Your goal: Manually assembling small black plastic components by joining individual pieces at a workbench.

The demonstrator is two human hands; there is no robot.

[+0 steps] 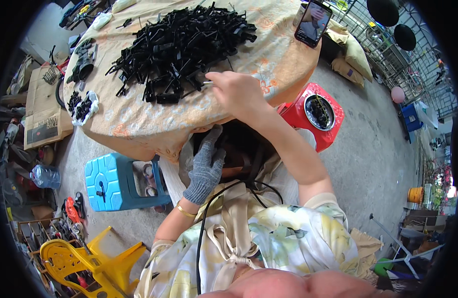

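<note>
A large heap of small black plastic parts (184, 47) lies on the cloth-covered round table (134, 116). Over the heap's near right edge, my bare right hand (237, 93) is closed, pinching a thin, pale rod-like tool (208, 82) whose tip points left at the parts. Most of that tool is hidden in my fingers. Lower down, my left hand (206, 166) wears a grey knitted glove; its fingers stretch up towards the table's near edge, apart, with nothing seen in them. Beneath the edge, a dark opening (236, 149) sits over my lap.
A phone (313, 23) stands at the table's far right. A white bag of small black pieces (83, 108) and a dark glove (83, 62) lie on the left. Around the table are a blue stool (105, 183), a red stool with a metal bowl (319, 110) and a yellow chair (84, 258).
</note>
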